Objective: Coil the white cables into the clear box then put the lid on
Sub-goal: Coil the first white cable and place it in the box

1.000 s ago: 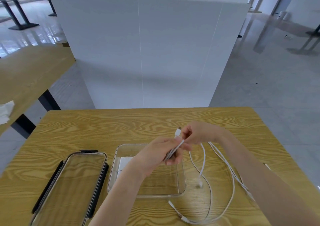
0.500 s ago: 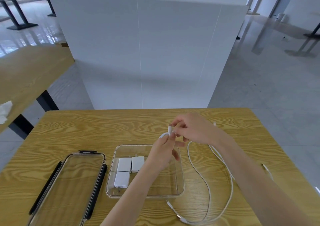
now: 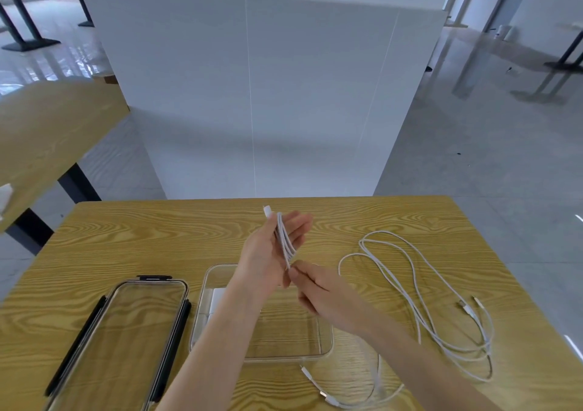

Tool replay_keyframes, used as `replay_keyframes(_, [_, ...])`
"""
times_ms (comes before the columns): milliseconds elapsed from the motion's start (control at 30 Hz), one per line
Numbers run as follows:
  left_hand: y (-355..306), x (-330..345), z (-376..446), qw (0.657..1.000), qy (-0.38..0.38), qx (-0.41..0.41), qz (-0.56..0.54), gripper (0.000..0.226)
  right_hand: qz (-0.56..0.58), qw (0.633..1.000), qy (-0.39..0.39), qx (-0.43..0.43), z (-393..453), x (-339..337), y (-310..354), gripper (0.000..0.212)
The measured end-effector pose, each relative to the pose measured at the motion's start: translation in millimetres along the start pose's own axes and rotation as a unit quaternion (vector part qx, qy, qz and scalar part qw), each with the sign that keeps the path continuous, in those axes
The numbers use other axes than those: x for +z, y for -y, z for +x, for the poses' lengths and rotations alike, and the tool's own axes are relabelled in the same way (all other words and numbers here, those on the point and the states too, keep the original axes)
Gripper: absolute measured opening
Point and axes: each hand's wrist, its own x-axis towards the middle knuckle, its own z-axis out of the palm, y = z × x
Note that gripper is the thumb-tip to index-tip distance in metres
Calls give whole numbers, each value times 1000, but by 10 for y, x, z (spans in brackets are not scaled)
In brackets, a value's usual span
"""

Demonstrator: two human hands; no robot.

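My left hand [image 3: 268,253] is raised above the clear box [image 3: 326,341], palm up, with several loops of a white cable [image 3: 284,240] wound along its fingers and a plug end sticking out at the top. My right hand [image 3: 318,294] pinches the same cable just below the left palm. The rest of that cable trails down under my right arm to the table's front edge [image 3: 347,402]. More loose white cables [image 3: 419,287] lie on the table to the right. White chargers [image 3: 217,300] sit in the box, partly hidden by my left arm. The clear lid [image 3: 126,338] with black clasps lies left of the box.
The wooden table [image 3: 157,234] stands against a white partition [image 3: 252,95]. Another wooden table [image 3: 41,136] is off to the left. Grey floor lies to the right of the table.
My left hand has turned palm up and now carries several cable loops. My right hand has dropped from the plug end to below the left palm, pinching the cable. The view has shifted right.
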Motion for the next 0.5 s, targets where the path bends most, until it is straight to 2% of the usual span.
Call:
replay_keyframes(100, [-64, 47, -92, 999, 50, 6, 20, 40, 56, 997, 54, 20, 50, -39, -130, 49])
replay_keyframes(200, [-93, 29, -144, 996, 82, 11, 36, 42, 34, 995, 85, 44, 87, -171, -205, 61])
replay_keyframes(367, [-155, -21, -225, 991, 135, 17, -11, 38, 41, 993, 60, 92, 140, -483, -211, 55])
replay_keyframes(500, [-131, -117, -239, 986, 138, -11, -93, 42, 143, 983, 12, 114, 170, -628, -137, 39])
